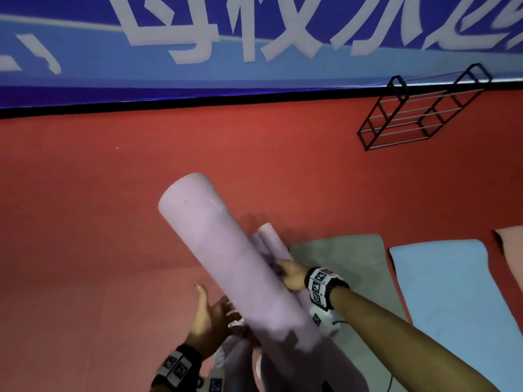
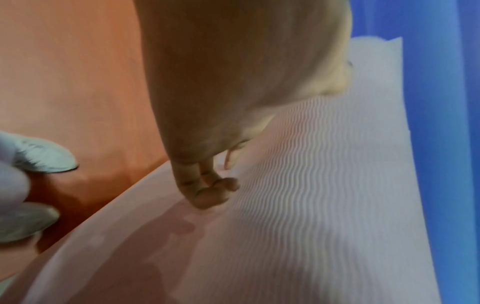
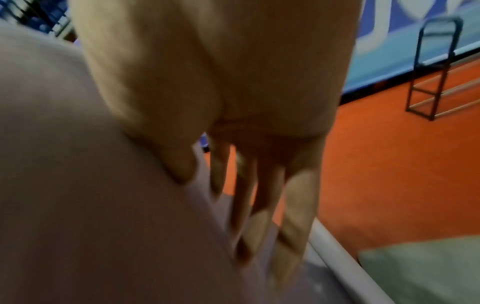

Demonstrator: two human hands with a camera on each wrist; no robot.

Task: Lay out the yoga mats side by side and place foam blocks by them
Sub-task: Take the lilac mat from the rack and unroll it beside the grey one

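Note:
I hold a rolled lilac yoga mat (image 1: 226,250) in the air, its far end tilted up and to the left. Its loose end curls into smaller rolls (image 1: 267,239) behind it. My left hand (image 1: 209,315) grips the roll's near end from the left, and its curled fingertips (image 2: 210,191) sit on the mat's ribbed face (image 2: 324,185). My right hand (image 1: 291,274) clasps the mat from the right. The thumb (image 3: 176,156) presses into the lilac mat (image 3: 91,185), and the fingers (image 3: 293,205) reach down its other side. No foam blocks are in view.
A grey-green mat (image 1: 339,256), a blue mat (image 1: 452,292) and a pink mat (image 1: 512,244) lie flat side by side on the red floor at the right. A black wire rack (image 1: 418,111) lies by the blue banner wall. My shoes (image 2: 39,156) stand below.

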